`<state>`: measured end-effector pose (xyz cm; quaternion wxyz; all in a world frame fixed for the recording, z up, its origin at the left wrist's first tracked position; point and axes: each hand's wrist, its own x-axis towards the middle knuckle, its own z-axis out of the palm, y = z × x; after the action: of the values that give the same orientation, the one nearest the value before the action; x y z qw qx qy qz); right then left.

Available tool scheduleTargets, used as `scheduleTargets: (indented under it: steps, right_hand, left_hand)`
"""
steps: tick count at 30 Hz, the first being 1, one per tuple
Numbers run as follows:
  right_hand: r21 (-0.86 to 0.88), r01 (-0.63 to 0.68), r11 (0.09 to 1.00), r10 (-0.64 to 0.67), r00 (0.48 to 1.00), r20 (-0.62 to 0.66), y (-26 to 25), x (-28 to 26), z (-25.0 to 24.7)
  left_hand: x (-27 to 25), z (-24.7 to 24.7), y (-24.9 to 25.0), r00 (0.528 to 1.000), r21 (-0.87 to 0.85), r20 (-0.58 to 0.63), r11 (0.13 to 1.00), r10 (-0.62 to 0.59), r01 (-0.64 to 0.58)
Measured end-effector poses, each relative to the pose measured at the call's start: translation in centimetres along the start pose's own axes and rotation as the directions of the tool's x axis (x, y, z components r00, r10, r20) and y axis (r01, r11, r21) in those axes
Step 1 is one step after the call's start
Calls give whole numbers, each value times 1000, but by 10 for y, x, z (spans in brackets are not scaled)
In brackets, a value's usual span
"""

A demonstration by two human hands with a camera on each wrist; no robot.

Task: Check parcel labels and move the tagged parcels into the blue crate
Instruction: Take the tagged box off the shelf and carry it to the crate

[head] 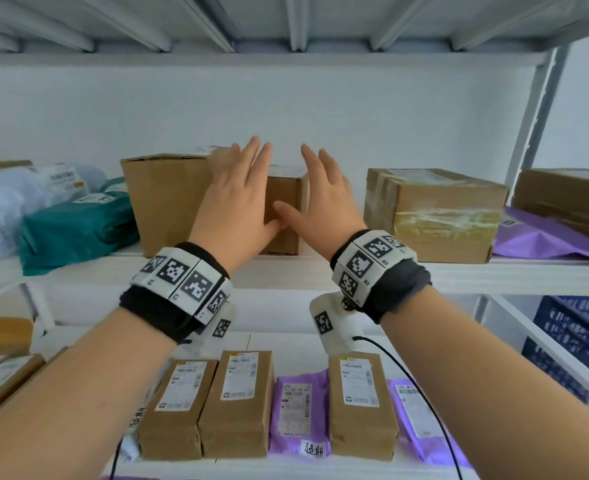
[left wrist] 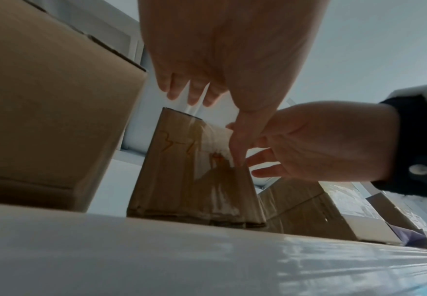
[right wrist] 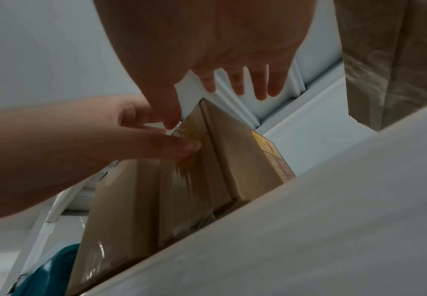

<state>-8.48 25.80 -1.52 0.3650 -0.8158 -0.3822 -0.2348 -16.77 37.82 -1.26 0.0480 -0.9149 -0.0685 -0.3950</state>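
A small upright cardboard parcel (head: 284, 209) stands on the upper shelf (head: 286, 271), its front taped and marked with handwriting (left wrist: 182, 148). A yellow-edged label (right wrist: 270, 148) shows on its right side. My left hand (head: 251, 188) and right hand (head: 307, 188) are raised in front of it with the fingers straight and spread. Both thumbs come together at its front face, and the left thumb (right wrist: 182, 146) touches the tape. Neither hand holds anything. The blue crate (head: 570, 341) sits low at the right, beyond the shelf post.
A big carton (head: 168, 199) stands just left of the small parcel and a taped carton (head: 435, 213) to its right. Green (head: 74, 226) and purple (head: 542, 237) mailer bags lie further out. The lower shelf holds several labelled boxes (head: 237, 400) and purple bags.
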Motion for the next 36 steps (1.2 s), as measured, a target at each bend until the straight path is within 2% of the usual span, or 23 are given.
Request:
scheduleTargets:
  steps: [8,13,19,24,30,36]
  right_hand:
    - [35,-38,999,35,996,77,-1,21,10]
    - [120,-2,993,0,1000,17,1,15,16]
    - [142,23,990,-21,1000,-18,-3,8,18]
    - [199,46,979,-30,996,-81,-5,-5,21]
    - [288,78,955,-26,983,-180,-7,-17,24]
    - [389,59,919,20,981,-195,-8,-22,19]
  left_hand:
    - [19,8,-10,993,14,117,1000,13,-15]
    - [13,11,-11,998,-49,39,997,53,-51]
    - [3,14,-14,995,-89,-57,992,79,-84]
    - [-10,14,-11,991,-253,-132,965,32,-65]
    - [-20,16,-15,982,-506,-183,860,-35,-64]
    - [-24,11,-13,996,-761,-31,648,-85,32]
